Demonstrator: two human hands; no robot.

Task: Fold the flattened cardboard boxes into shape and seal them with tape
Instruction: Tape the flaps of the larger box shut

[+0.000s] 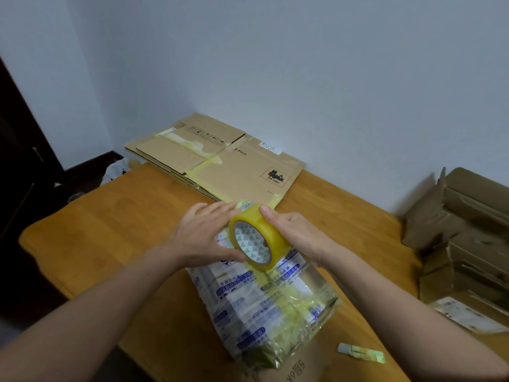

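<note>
On the worktop (110, 230), flattened boxes (220, 161) lie beyond my grips; the folded box (261, 307) sits just beneath them, its tape wrinkled. My right grip (292, 232) clasps the tape roll (259, 238), my left grip (203, 235) rests flat-fingered against it; a crooked pull would probably crease the strip.

Table (82, 230): stack of flattened cardboard boxes (220, 161) lies at the far edge against the wall, and the box (261, 307) stands at the near edge, in front of that stack. Tape roll (257, 238) is over the far end of the box top, left hand (203, 235) touching its left side and right hand (292, 232) around its right side. Pile of boxes (462, 230) sits far right, well apart from the box; a small flat item (360, 352) lies on the table just right of the box's near end.
</note>
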